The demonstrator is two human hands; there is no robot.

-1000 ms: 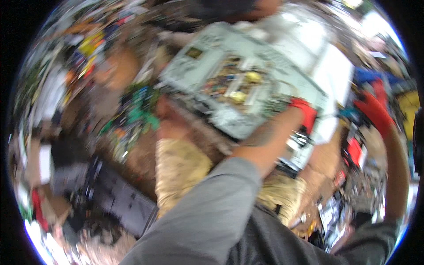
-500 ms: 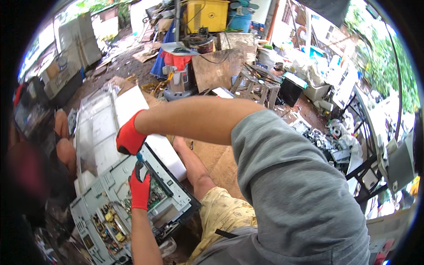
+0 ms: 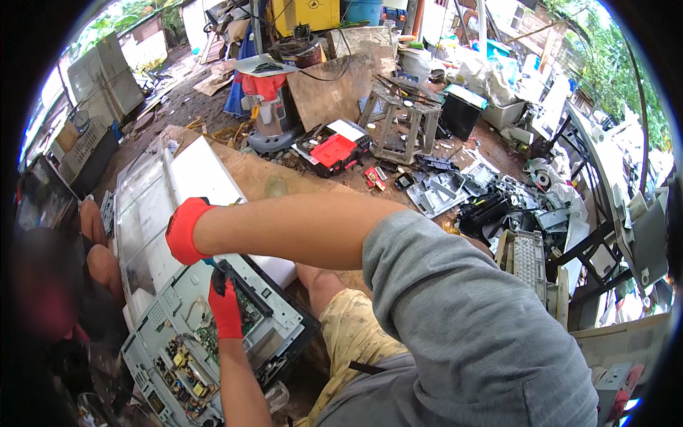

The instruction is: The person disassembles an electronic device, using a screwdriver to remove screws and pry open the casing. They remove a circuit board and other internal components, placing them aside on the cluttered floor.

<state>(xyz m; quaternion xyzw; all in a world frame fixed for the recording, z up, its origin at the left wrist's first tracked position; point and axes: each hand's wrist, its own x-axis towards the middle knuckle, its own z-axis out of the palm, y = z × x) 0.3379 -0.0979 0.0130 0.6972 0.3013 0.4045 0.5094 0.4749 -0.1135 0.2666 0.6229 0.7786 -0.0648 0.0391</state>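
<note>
The red-gloved right hand (image 3: 186, 231) grips a blue-handled screwdriver (image 3: 210, 262) over the opened television chassis (image 3: 206, 334) at lower left; the left hand (image 3: 226, 307), fingers closed, presses its black bracket (image 3: 245, 288).

Flat-screen set (image 3: 213, 334) lies back-up at lower left, rear cover off (screen face hidden). White rectangular panel (image 3: 181, 192) lies just beyond it. Yellow box (image 3: 307, 13) stands at top centre. No labels legible.
</note>
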